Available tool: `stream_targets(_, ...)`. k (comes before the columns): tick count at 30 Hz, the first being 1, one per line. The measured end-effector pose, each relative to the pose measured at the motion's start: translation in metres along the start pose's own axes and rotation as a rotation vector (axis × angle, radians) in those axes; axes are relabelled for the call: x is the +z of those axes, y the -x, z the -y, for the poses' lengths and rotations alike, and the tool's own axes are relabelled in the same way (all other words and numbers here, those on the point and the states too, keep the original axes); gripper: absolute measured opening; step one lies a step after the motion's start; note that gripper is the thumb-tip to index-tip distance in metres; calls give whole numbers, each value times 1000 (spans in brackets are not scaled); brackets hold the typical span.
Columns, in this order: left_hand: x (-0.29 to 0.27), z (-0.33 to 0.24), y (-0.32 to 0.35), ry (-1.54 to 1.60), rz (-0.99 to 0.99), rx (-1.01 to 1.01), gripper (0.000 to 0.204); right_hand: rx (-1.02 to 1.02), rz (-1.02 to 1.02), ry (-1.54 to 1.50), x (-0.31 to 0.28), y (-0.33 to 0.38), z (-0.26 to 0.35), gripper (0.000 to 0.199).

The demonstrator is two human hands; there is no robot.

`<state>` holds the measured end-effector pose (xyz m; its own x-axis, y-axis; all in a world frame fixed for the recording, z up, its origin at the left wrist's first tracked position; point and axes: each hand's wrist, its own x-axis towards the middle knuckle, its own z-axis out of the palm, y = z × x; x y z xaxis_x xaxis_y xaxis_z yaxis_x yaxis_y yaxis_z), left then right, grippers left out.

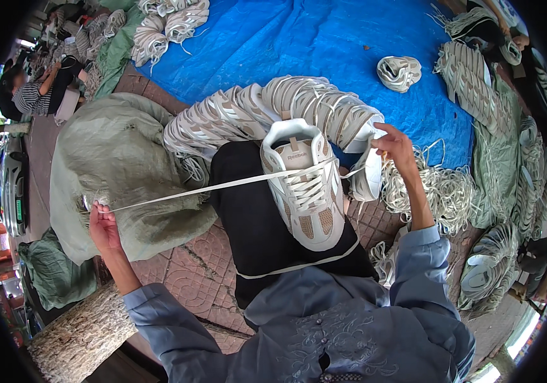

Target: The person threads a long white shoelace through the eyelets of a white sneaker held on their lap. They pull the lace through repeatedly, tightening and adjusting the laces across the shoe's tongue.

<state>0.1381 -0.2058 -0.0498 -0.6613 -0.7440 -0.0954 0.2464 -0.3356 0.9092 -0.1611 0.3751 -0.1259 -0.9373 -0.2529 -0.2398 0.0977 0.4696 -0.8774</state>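
A beige and white sneaker lies on a black cloth over my lap, its toe toward me. Pale laces zigzag through its lower eyelets. Out to the left, my left hand pinches the end of a flat cream shoelace, which runs taut across the shoe's tongue. On the other side, my right hand is closed with thumb and index finger together on the lace leading from the shoe's right side. Just below those fingers stands another white shoe, partly hidden.
A curved row of nested sneakers lies beyond my lap. Loose laces are heaped at right. A grey-green sack bulges at left. A blue tarp carries a single shoe. Another person sits at far left.
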Motion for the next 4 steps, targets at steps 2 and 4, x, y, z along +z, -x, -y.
stream_targets(2, -17, 3, 0, -17, -25, 11, 17, 24, 165, -202, 22, 5, 9, 48)
stream_targets(4, -28, 12, -10, 0, -16, -31, 18, 174, 315, -360, 37, 11, 29, 48)
